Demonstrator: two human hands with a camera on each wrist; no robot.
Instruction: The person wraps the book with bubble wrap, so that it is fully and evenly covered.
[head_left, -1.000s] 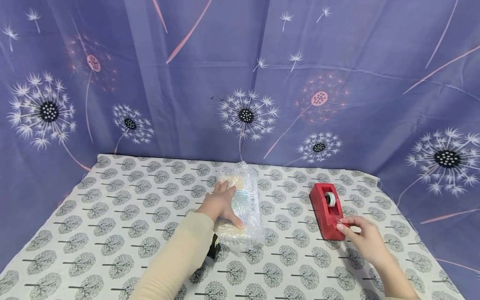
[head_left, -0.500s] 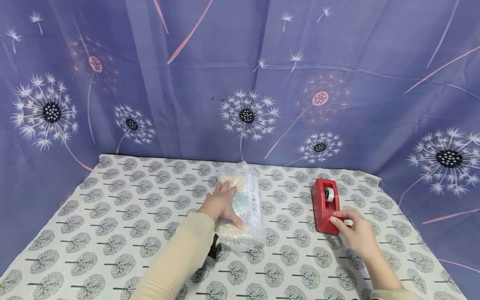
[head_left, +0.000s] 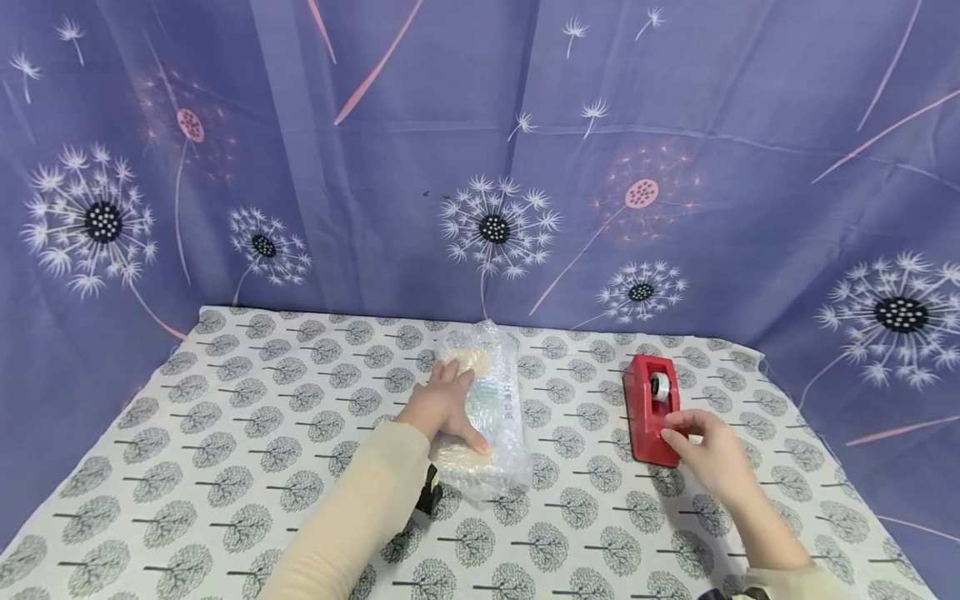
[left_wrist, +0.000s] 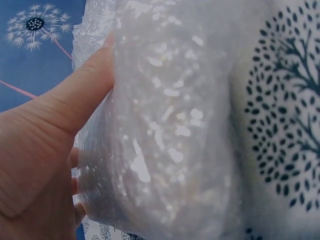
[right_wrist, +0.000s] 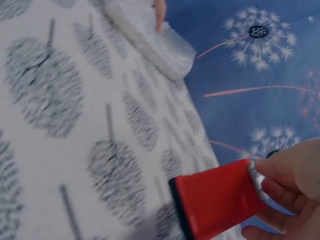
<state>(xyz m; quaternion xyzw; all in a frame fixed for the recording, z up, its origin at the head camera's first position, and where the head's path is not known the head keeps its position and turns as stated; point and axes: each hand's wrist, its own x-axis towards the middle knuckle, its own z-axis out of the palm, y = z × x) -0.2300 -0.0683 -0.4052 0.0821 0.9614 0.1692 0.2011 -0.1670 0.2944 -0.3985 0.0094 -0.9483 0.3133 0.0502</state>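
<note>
A package in bubble wrap [head_left: 504,417] lies on the cloth at mid-table, with pale ends and printed characters showing through the film. My left hand [head_left: 444,407] rests on its left part, fingers spread over the top and thumb stretched toward the near end. The left wrist view shows the thumb [left_wrist: 75,92] against the wrap [left_wrist: 165,115]. To the right stands a red tape dispenser [head_left: 643,417] with a small roll of clear tape [head_left: 659,385]. At its cutter end, my right hand [head_left: 708,454] pinches with thumb and index finger. Whether tape lies between those fingertips is hard to see.
A white cloth [head_left: 300,475] printed with grey trees covers the table. Behind it and at both sides hangs a blue-purple curtain [head_left: 360,208] with dandelion prints. A dark device [head_left: 430,492] sits at the left wrist.
The tape dispenser has turned and shifted slightly away from the person, and my right hand has moved with it, up and left. My left hand and the package have stayed in place.
</note>
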